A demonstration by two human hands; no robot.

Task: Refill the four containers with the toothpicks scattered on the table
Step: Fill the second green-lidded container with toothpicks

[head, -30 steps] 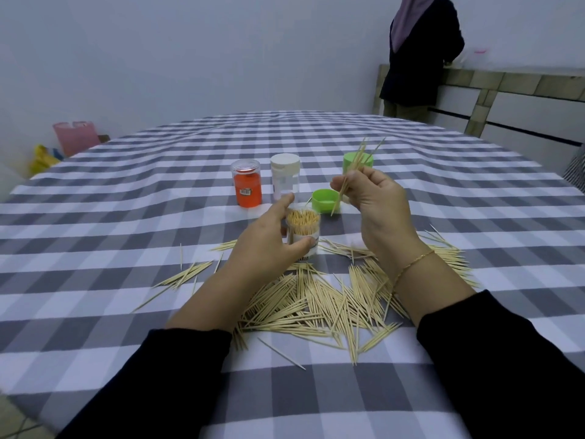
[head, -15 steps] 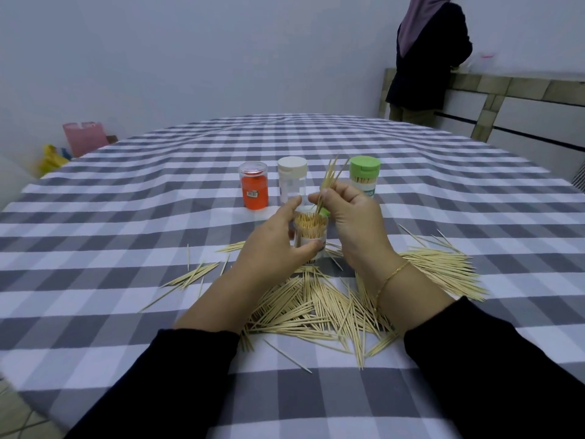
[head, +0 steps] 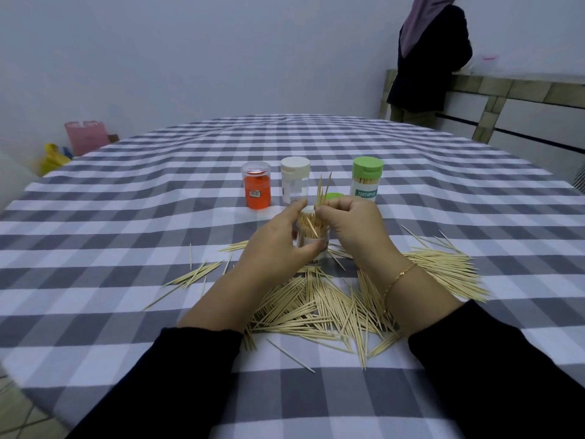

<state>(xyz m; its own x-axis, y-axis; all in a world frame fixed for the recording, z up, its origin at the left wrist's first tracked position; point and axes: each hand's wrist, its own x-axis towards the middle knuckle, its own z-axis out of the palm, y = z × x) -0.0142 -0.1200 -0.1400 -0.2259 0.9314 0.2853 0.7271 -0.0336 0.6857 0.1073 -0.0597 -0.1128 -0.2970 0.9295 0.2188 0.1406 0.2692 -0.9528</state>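
Observation:
My left hand (head: 278,245) grips an open clear container (head: 311,236) packed with upright toothpicks. Directly over its mouth, my right hand (head: 357,231) pinches a small bundle of toothpicks (head: 323,193), points up. A loose green lid (head: 335,196) lies just behind my hands. Behind stand an orange container (head: 257,185), a white-capped container (head: 295,180) and a green-capped container (head: 366,179) labelled toothpick. Scattered toothpicks (head: 319,305) lie in a heap under my wrists, with another pile (head: 443,267) to the right and a few to the left (head: 196,272).
The round table (head: 126,217) wears a grey and white checked cloth. A person in dark clothes (head: 430,58) stands at the far right by a tiled counter (head: 522,90). Pink and yellow things (head: 85,137) sit on the floor at the far left.
My right hand has come down and left with its bundle of toothpicks, from beside the green-capped container to just above the open container. My left hand keeps hold of that container.

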